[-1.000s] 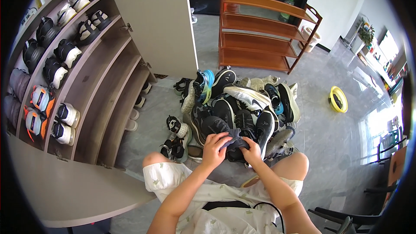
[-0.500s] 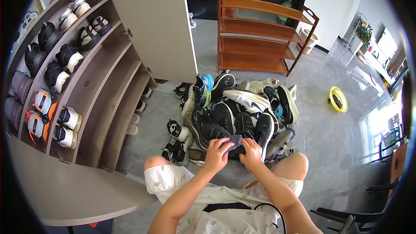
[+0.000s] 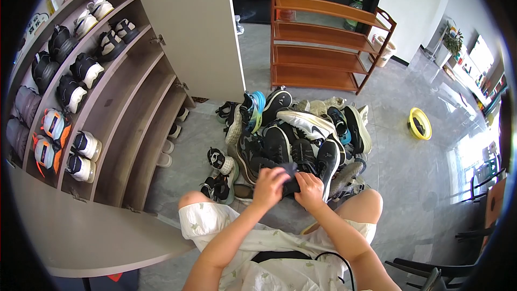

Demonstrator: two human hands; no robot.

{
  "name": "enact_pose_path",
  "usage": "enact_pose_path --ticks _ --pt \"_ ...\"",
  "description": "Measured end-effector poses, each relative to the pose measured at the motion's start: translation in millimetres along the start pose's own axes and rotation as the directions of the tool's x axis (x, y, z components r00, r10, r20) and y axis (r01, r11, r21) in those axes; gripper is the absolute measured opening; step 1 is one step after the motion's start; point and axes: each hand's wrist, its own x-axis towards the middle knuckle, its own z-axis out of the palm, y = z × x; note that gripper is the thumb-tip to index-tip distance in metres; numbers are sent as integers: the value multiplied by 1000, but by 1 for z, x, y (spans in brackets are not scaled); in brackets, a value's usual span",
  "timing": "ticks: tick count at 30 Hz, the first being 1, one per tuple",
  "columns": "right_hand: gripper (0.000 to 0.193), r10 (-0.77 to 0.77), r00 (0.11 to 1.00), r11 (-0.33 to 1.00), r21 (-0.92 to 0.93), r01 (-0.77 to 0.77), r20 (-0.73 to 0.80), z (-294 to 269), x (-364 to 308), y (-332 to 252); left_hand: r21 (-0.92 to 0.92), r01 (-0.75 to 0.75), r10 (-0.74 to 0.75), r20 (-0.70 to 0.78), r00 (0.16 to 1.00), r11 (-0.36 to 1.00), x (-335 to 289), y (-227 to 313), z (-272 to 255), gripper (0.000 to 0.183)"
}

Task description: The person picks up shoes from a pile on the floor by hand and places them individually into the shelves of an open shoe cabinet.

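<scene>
Both my hands are at a dark grey shoe (image 3: 260, 164) in front of my lap, its toe pointing away to the left. My left hand (image 3: 271, 186), slightly blurred, pinches the dark fabric around the shoe's opening. My right hand (image 3: 309, 189) grips the heel side, fingers folded over the edge. My fingers hide part of the shoe. It is held over the near edge of a heaped pile of shoes. Just beyond lie a black sneaker (image 3: 277, 145), a black lace-up shoe (image 3: 303, 153) and a black shoe with a white sole (image 3: 327, 161). A white sneaker (image 3: 309, 124) lies across the pile.
To the left stands an open shoe cabinet (image 3: 121, 113) with several pairs on its shelves, its door (image 3: 186, 32) swung out. A brown wooden rack (image 3: 323, 35) stands behind the pile. A yellow basin (image 3: 420, 124) with something dark inside sits at right. My bent knees flank the pile.
My left hand has moved slightly, its fingers now bent over the dark fabric that was spread between both hands. My right hand has shifted slightly left and down.
</scene>
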Motion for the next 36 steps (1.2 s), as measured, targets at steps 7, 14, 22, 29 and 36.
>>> enact_pose_path --ticks 7,14,22,29,36 --pt "54 150 988 984 98 -152 23 1 -3 4 151 177 -129 -285 950 972 21 -27 -24 47" --pt "53 234 971 964 115 -238 43 0 -3 2 114 151 -125 -208 970 982 6 -31 -9 44" --pt "51 290 955 942 158 -297 66 0 -5 1 83 31 -14 -195 981 996 14 -21 -20 43" --pt "47 417 900 835 339 -434 124 2 -3 -7 65 126 -103 -281 954 990 12 -22 -14 41" --pt "42 480 870 818 301 -490 110 9 -6 6 -101 -32 17 -149 989 994 11 -7 -20 35"
